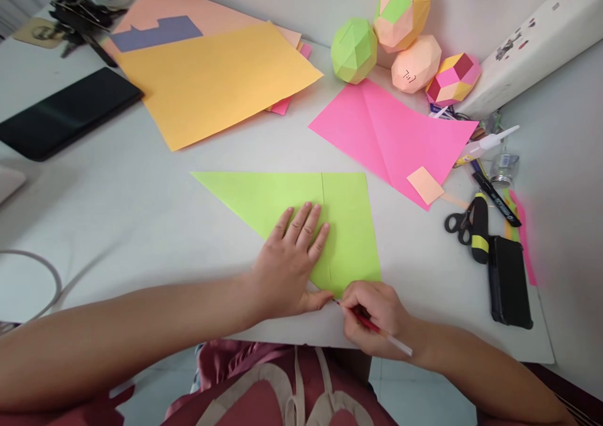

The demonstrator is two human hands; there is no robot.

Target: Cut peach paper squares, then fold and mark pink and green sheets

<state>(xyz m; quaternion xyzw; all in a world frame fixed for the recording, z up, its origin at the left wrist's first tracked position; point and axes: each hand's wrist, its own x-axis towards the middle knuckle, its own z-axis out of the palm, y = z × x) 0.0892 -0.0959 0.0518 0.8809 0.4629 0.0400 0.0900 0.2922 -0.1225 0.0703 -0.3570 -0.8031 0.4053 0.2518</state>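
A bright green sheet of paper (351, 225) lies on the white table, with a slanted left edge and a thin vertical line, either a crease or a flap edge, running down it. My left hand (294, 256) rests flat on the paper, fingers stretched out and the thumb near its lower corner. Gripped in my right hand (379, 310) is a slim red pen (370, 323) with a clear back end. Its tip touches or nearly touches the paper's bottom corner, close to my left thumb; I cannot tell which.
Behind the green sheet are a yellow-orange sheet (226, 80) and a creased pink sheet (372, 124). Several faceted paper balls stand by the wall, including a green one (354, 50). Scissors (460, 223), a box cutter (480, 228) and a black phone (510, 281) lie right. A black tablet-like slab (70, 112) lies left.
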